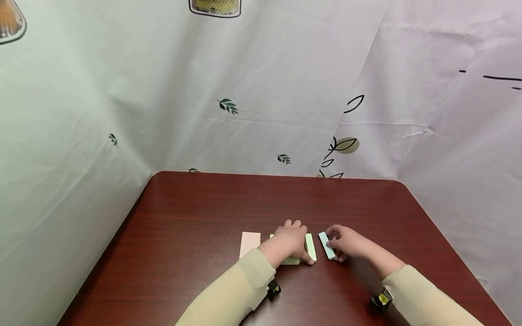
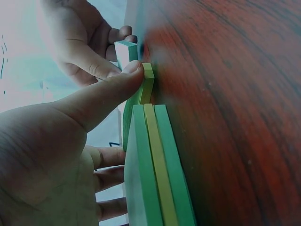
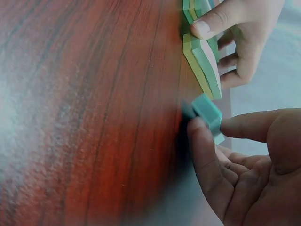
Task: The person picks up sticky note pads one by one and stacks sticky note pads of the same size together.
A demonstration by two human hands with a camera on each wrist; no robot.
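Note:
My right hand (image 1: 347, 241) pinches a narrow light-blue pad of paper slips (image 1: 325, 243) between thumb and fingers, its near end tilted up in the right wrist view. Left of it, my left hand (image 1: 290, 240) arches over the pads. Its thumb and fingers hold a narrow pale-green pad (image 1: 311, 247) by its near and far ends. A narrow yellow pad (image 3: 196, 66) lies under that green one. Beneath the left palm sits a wider stack of green and yellow pads (image 2: 160, 160), mostly hidden in the head view.
A pink paper pad (image 1: 249, 242) lies left of the stack, partly behind the left sleeve (image 1: 240, 285). Everything rests on a dark red-brown wooden table (image 1: 195, 213). White printed cloth (image 1: 265, 90) hangs along the table's back and sides. Each wrist carries a small black camera.

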